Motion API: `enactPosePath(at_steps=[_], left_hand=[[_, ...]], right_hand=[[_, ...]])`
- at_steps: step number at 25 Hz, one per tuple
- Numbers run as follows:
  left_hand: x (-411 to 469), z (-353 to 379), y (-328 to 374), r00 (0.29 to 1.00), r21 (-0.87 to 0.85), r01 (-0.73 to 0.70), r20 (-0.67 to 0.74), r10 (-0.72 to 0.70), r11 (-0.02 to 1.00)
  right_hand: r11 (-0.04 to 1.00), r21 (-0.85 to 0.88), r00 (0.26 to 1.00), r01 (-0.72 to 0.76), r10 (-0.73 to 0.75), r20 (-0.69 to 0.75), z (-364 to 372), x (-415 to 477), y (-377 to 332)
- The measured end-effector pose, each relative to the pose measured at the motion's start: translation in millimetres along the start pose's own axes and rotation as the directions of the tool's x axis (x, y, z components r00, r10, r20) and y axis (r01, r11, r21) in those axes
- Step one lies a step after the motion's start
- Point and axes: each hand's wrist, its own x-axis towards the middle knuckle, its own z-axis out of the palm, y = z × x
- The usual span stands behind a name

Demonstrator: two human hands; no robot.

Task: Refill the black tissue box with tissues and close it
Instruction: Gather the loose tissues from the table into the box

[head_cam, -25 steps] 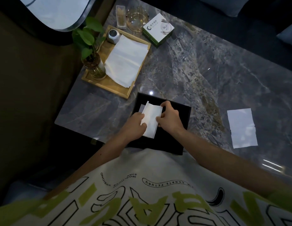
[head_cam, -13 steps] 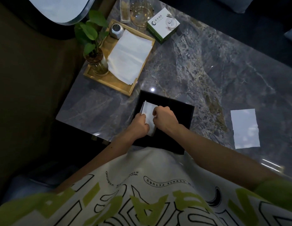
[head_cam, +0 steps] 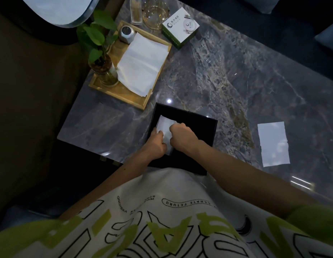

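The black tissue box [head_cam: 199, 127] sits at the near edge of the marble table, right in front of me. A white tissue [head_cam: 166, 127] lies folded over the box's left half. My left hand [head_cam: 157, 143] pinches the tissue's left edge, fingers closed on it. My right hand [head_cam: 182, 137] grips its right side, knuckles up, close against the left hand. The tissue's lower part is hidden between the hands. I cannot tell whether the box lid is open.
A wooden tray [head_cam: 124, 94] at the far left holds a stack of white tissues [head_cam: 143, 62], a potted plant [head_cam: 100, 53] and a small silver object [head_cam: 126, 33]. A single tissue [head_cam: 273, 143] lies at the right. A green-white carton [head_cam: 179, 27] and a glass bowl [head_cam: 155, 14] stand at the far edge.
The tissue lay wider and flatter a second ago; my hands have drawn together and bunched it narrower over the box. The right hand moved left toward the left hand.
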Motion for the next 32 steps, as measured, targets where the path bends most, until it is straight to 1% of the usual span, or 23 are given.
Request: enactPosePath(at_steps=[4,6,9,11,13,15,17,20,23,27,29,31,32], left_hand=[[-4,-5,6,1.000,0.009,-0.023,0.008,0.023,1.000],[-6,-9,9,0.998,0.011,-0.058,-0.010,0.058,0.998],[-9,-16,11,0.971,0.059,-0.195,-0.127,0.201,0.979],[-12,-24,12,0.935,0.094,-0.272,-0.207,0.287,0.958],[-11,-30,15,0.892,0.176,-0.344,-0.245,0.379,0.922],[-6,-32,23,0.864,0.288,-0.388,-0.216,0.454,0.875],[-3,-25,39,0.856,0.321,-0.412,-0.183,0.483,0.853],[4,9,77,0.845,0.334,-0.436,-0.169,0.508,0.836],[8,49,112,0.845,0.347,-0.446,-0.141,0.515,0.825],[18,134,172,0.846,0.361,-0.474,-0.067,0.529,0.803],[28,179,201,0.881,0.367,-0.416,-0.064,0.468,0.832],[38,216,229,0.930,0.386,-0.307,-0.075,0.361,0.870],[44,230,239,0.942,0.407,-0.267,-0.080,0.325,0.874]], right_hand=[[0.998,0.060,1.000,0.006,-0.005,-0.018,0,-5,5],[0.986,0.156,0.995,0.054,-0.039,-0.097,0,-10,12],[0.940,0.301,0.956,0.160,-0.072,-0.283,2,-23,25],[0.934,0.303,0.921,0.190,-0.063,-0.385,4,-30,36],[0.948,0.267,0.895,0.175,-0.040,-0.444,7,-38,49],[0.966,0.208,0.868,0.151,-0.029,-0.496,11,-46,65],[0.973,0.197,0.849,0.119,0.003,-0.528,15,-54,86],[0.971,0.225,0.831,0.086,0.055,-0.554,22,-68,137],[0.978,0.193,0.814,0.084,0.044,-0.579,30,-82,193],[0.980,0.194,0.832,-0.038,0.139,-0.537,40,-109,289],[0.977,0.195,0.839,-0.083,0.175,-0.516,44,-116,334],[0.972,0.190,0.841,-0.139,0.218,-0.496,46,-120,375],[0.971,0.176,0.844,-0.163,0.229,-0.486,47,-121,390]])
